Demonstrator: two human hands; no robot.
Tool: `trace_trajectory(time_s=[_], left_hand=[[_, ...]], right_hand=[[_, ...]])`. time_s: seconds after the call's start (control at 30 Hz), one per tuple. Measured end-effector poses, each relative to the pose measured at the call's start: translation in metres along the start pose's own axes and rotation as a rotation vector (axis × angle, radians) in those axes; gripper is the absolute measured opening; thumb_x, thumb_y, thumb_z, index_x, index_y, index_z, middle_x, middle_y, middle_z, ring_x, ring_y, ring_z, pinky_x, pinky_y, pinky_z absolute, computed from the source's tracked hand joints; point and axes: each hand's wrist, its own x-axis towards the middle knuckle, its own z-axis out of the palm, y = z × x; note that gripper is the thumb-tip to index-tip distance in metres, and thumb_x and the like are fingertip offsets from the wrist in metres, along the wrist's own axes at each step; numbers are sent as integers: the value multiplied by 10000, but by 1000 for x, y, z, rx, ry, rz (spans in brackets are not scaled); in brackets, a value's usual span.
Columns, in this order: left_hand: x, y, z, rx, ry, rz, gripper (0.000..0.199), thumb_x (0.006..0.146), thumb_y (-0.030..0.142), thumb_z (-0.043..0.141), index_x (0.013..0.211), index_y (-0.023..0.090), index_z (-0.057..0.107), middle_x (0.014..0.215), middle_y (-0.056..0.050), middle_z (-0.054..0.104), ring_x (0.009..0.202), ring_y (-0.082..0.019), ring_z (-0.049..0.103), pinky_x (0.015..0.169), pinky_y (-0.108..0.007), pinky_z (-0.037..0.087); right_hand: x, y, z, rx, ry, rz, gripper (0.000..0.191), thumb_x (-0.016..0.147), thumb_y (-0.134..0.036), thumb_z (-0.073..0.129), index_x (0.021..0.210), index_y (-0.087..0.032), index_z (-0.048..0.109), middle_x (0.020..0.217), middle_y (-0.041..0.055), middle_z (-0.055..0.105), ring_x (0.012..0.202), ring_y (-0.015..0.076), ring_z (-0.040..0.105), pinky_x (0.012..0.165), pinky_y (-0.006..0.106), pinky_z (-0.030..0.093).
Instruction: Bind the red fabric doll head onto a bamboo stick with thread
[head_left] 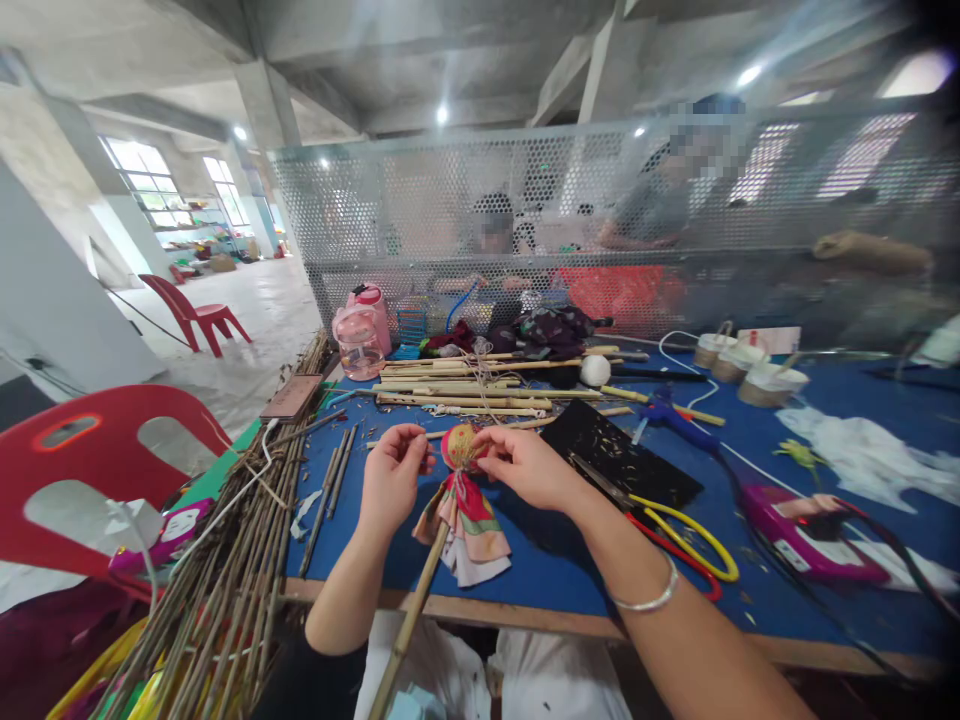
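A small doll on a bamboo stick (414, 625) leans upright at the table's front edge, its stick running down over my lap. It has a round tan head (462, 446) with a red covering at the side and a flared skirt of patterned cloth (480, 535). My right hand (525, 466) is closed against the right side of the head and neck, thumb and fingertips pinched there. Just left of the head, my left hand (397, 472) is curled with thumb and fingers together. Whatever lies in its pinch is too small to make out.
Scissors with yellow and red handles (694, 540) lie right on a black sheet (626, 455). Bamboo sticks (465, 385), a white ball (595, 372) and a blue glue gun (675, 415) sit behind. Bundled twigs (225, 560) line the left. People work beyond a perforated screen (420, 210).
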Motion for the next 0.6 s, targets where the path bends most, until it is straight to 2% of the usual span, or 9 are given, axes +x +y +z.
trace_trajectory(time_s=[0.1,0.17,0.27,0.3,0.37,0.43,0.47,0.53,0.6], left_hand=[[-1,9,8,6,7,55,239,738,365,632,851,168,557,643,29,579,537,-95,562,517,-209,464],[-2,14,17,22,-29,86,195,749,337,621,835,171,563,627,34,571,535,-93,549,530,-212,462],[-3,15,27,47,-98,136,175,771,293,595,894,171,572,725,0,615,597,-108,572,571,-226,468],[-4,13,27,70,-61,159,205,780,277,579,956,173,568,807,-21,631,636,-115,583,585,-232,469],[-4,8,24,162,95,203,278,786,224,537,1061,181,545,938,-49,628,696,-124,583,615,-243,461],[-5,2,18,310,171,223,304,746,138,509,1040,176,574,925,-44,619,696,-124,553,643,-253,446],[-6,-1,15,386,135,222,304,708,99,504,985,172,607,882,-35,614,677,-124,533,648,-255,438],[-10,-6,11,496,-9,218,340,636,47,505,916,173,649,849,-29,602,639,-120,502,635,-256,428],[-14,-7,12,550,-132,240,427,617,33,510,988,186,656,890,-37,596,648,-125,503,632,-259,430]], right_hand=[[-7,-5,-2,-48,-16,-24,265,741,-235,632,997,-170,611,638,-39,544,572,100,470,540,213,358],[-7,-10,-1,-29,-72,-56,329,720,-262,667,1029,-170,599,646,-44,529,574,97,450,539,213,349],[-5,-16,3,113,-166,-79,191,793,-340,587,791,-150,601,629,-25,528,585,104,465,566,232,369],[-3,-18,4,177,-167,-69,246,811,-376,559,715,-150,574,624,-17,536,590,109,480,582,241,382],[0,-21,3,295,-110,-28,318,803,-443,556,668,-156,540,617,-11,554,588,112,503,607,255,404],[2,-22,0,388,-27,7,329,769,-477,591,696,-160,541,612,-16,567,566,106,508,602,256,413],[2,-23,-1,422,-2,20,335,755,-485,604,698,-162,537,606,-20,569,544,99,500,582,250,410],[3,-24,-4,470,11,42,340,739,-488,619,688,-166,522,590,-28,562,488,80,459,521,232,381],[2,-25,-4,505,2,61,340,739,-486,620,687,-168,510,573,-37,546,453,64,413,474,216,341]])
